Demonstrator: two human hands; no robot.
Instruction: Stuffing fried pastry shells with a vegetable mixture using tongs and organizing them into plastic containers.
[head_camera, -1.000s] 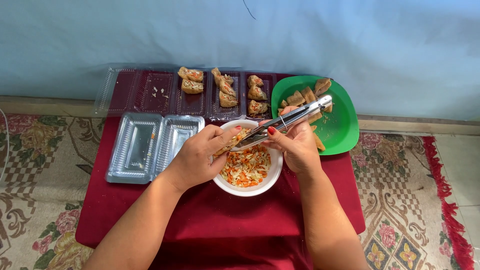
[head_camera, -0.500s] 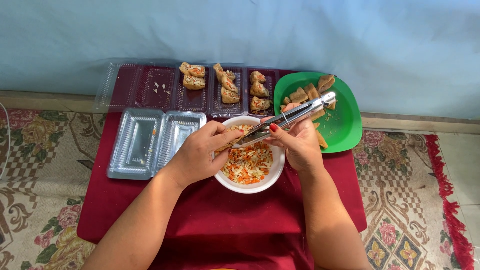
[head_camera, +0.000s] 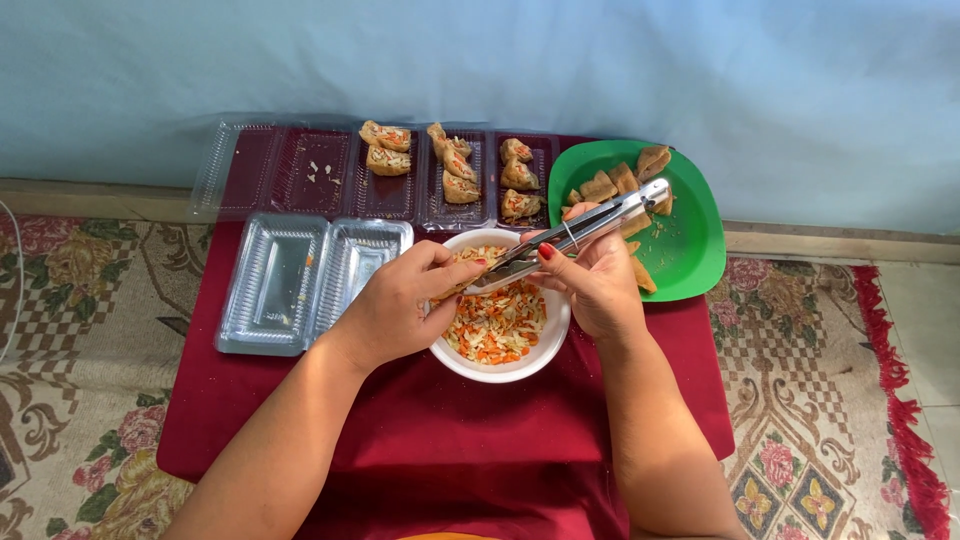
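While the right hand (head_camera: 598, 285) grips a pair of shiny metal tongs (head_camera: 575, 234) near their middle, fingers wrapped round both arms, the tong tips point down-left over a round white bowl (head_camera: 470, 361) of shredded orange-and-pale vegetable filling (head_camera: 497, 322). That bowl sits near the middle of the low table under a dark red cloth (head_camera: 430, 440). Over the bowl's left rim, the left hand (head_camera: 396, 305) is curled with fingertips pinched at the tong tips; what it holds there is too small to tell. Both hands are close together above the bowl. At the cloth's far right corner lies a green square plastic plate (head_camera: 690, 245) with brown fried pieces. Along the far edge stands an open clear plastic tray (head_camera: 330, 175), several compartments holding stuffed fried pieces (head_camera: 458, 176). Just left of the bowl, near the left edge, rests a second clear plastic container (head_camera: 310, 280).
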